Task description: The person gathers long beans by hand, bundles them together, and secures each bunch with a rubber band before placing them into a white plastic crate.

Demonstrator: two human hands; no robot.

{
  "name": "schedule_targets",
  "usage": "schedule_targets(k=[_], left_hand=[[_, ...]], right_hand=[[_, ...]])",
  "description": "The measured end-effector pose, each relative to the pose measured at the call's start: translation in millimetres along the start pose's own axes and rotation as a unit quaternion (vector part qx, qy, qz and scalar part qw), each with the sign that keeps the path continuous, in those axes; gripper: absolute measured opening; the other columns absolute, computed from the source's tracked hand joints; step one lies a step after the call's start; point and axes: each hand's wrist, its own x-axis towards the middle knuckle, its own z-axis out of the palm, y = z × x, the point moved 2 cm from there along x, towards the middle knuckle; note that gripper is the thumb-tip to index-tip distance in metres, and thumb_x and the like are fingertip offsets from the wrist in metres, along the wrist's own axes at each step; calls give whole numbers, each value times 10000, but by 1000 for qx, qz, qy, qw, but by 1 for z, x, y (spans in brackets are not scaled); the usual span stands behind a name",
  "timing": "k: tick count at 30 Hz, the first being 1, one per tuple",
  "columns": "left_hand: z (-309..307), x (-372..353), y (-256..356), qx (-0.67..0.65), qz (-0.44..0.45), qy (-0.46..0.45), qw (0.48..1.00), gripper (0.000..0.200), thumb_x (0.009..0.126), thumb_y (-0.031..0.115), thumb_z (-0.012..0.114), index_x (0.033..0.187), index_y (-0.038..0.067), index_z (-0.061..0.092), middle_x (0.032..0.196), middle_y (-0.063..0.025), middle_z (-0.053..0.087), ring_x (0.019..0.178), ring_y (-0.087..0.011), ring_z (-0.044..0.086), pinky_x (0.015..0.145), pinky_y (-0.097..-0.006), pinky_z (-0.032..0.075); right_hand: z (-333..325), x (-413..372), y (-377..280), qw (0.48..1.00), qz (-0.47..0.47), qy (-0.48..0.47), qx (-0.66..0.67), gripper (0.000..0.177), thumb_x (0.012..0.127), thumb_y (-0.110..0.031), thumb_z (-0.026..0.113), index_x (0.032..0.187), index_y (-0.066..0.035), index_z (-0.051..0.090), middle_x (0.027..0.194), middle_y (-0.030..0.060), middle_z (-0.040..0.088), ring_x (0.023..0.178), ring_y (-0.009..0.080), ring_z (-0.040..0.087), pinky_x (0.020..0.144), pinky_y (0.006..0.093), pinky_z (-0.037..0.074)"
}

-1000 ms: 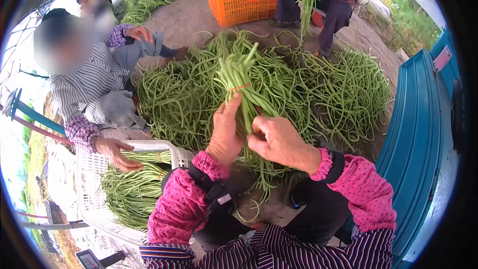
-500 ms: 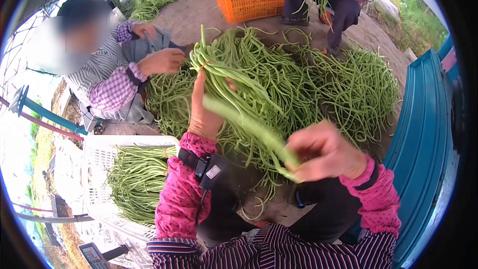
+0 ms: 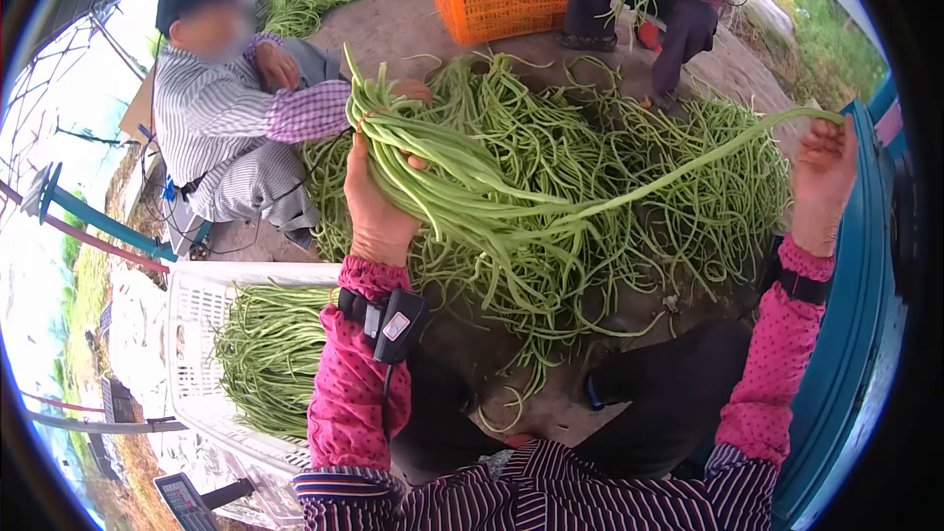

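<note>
A thick bundle of long green beans (image 3: 462, 169), tied near one end with a red band (image 3: 366, 122), lies across my left hand (image 3: 379, 202), whose fingers are wrapped round it from below. Far to the right, my right hand (image 3: 824, 162) is raised, closed on the end of one long bean (image 3: 698, 169). That bean stretches from the bundle's loose end up to my fingertips. Beneath the bundle spreads a large heap of loose long beans (image 3: 551, 108) on the ground.
At the lower left stands a white crate (image 3: 197, 280) holding beans (image 3: 270, 359). A co-worker (image 3: 221, 98) crouches at the left, reaching behind my bundle. Another person (image 3: 688, 15) holds beans beside an orange crate (image 3: 506, 0). Blue metal panels (image 3: 836, 334) stand at the right.
My right hand has moved up and far right, drawing one bean out straight. My left hand and the bundle have shifted slightly left. The co-worker at the left now leans in with an arm over the heap.
</note>
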Motion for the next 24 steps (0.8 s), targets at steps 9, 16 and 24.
schedule_targets(k=[9, 16, 24], left_hand=[[-24, -6, 29, -26, 41, 14, 999, 344, 961, 412, 442, 1051, 126, 611, 899, -40, 609, 678, -184, 532, 640, -332, 472], [-27, -9, 33, -46, 58, -17, 997, 336, 957, 401, 457, 1122, 151, 608, 907, -43, 612, 676, -187, 533, 648, -325, 476], [-4, -6, 7, -2, 18, -13, 1000, 377, 990, 407, 379, 1155, 103, 530, 983, -95, 603, 707, -206, 562, 631, -336, 510]], right_hand=[[-107, 92, -42, 983, -53, 80, -157, 159, 924, -165, 580, 931, -6, 570, 959, 97, 640, 941, 195, 638, 677, 228, 482], [-153, 161, -81, 970, -77, 77, -215, 269, 966, -213, 497, 1130, -7, 550, 1131, 153, 602, 1106, 226, 591, 776, 157, 445], [-51, 25, 50, 818, 225, -96, -521, 491, 842, -476, 583, 1168, -109, 564, 1117, 67, 618, 1079, 176, 581, 865, 373, 399]])
